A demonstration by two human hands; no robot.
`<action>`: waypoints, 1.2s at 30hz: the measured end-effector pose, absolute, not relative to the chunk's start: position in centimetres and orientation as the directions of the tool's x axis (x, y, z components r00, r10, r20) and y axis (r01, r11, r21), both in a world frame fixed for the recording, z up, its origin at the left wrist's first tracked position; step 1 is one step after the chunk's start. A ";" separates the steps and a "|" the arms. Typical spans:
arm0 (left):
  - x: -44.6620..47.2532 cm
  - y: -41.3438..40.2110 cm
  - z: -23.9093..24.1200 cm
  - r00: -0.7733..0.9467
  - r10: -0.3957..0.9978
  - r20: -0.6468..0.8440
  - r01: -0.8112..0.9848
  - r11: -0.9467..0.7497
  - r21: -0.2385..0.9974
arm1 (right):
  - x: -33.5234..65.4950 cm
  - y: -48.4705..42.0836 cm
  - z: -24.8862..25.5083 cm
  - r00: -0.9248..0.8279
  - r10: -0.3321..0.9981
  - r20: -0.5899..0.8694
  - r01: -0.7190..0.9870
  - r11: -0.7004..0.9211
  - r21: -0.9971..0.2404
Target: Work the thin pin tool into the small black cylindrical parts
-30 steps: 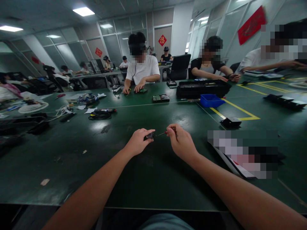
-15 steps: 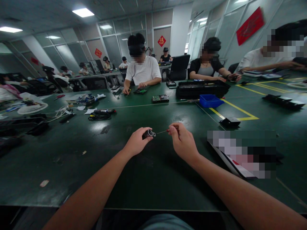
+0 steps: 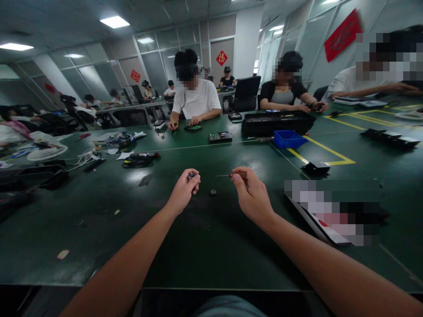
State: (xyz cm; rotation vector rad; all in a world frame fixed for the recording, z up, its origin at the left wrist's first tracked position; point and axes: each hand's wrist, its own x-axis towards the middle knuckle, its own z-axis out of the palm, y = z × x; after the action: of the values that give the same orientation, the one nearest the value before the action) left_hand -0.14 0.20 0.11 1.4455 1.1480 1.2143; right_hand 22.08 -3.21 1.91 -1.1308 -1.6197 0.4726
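Looking down through the head view, the only one. Pinching a small dark cylindrical part (image 3: 192, 175) between thumb tip and fingertips of the left hand (image 3: 181, 193), remaining fingers curled beneath, just above the green worktable (image 3: 205, 237). Gripping a red-handled screwdriver (image 3: 235, 175) in the right hand (image 3: 253, 196), fingers closed round the handle, with the thin shaft poking out leftward. Runs nearly level, straight across from hand to hand. Points at the small dark cylindrical part at about the same height, yet stops short of it with a plain gap between tip and part. Places the part to the left of the tool tip, in line with the shaft's long axis. Shows a metallic end on the part, seemingly turned up toward the camera rather than squarely at the tip, though too small to be sure.

Lying loose on the tabletop, lower than the line of the shaft: a small round piece (image 3: 213, 192), between the two hands, touched by neither, almost under the screwdriver tip and somewhat nearer the left fingertips. Cannot tell whether ring, washer or cap.

Farther across the table, well apart from both hands: a coil of black cable (image 3: 137, 162), a circuit board (image 3: 220, 137), a blue bin (image 3: 289, 138) just beside a long black tray (image 3: 277, 122), and a person in a white shirt (image 3: 198, 99) seated opposite.
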 end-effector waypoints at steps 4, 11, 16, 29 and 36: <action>0.3 -0.4 1.7 0.087 0.988 0.131 0.171 -0.144 0.975 | 22.1 -3.4 2.0 -0.006 0.843 0.538 0.422 0.489 -0.763; 0.7 0.3 3.2 0.297 0.949 0.109 0.691 -0.292 0.662 | 22.1 -3.5 2.3 -0.009 0.831 0.556 0.422 0.507 -0.752; 1.7 0.9 1.8 0.427 0.904 0.025 0.812 -0.396 0.428 | 22.1 -3.6 2.4 -0.016 0.835 0.551 0.417 0.506 -0.755; -2.8 1.9 2.2 0.233 0.971 -0.060 0.685 -0.120 0.718 | 22.1 -3.3 1.9 -0.024 0.845 0.534 0.417 0.494 -0.763; -13.1 0.5 4.2 -0.275 0.943 -0.188 -0.136 0.155 0.979 | 22.0 -3.4 1.7 -0.051 0.867 0.497 0.409 0.472 -0.781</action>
State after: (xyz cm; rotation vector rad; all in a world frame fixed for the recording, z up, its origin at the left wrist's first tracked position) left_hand -13.11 0.46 4.23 0.8453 1.4073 1.3322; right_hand 22.01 -3.36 1.69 -1.1139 -1.6599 0.5390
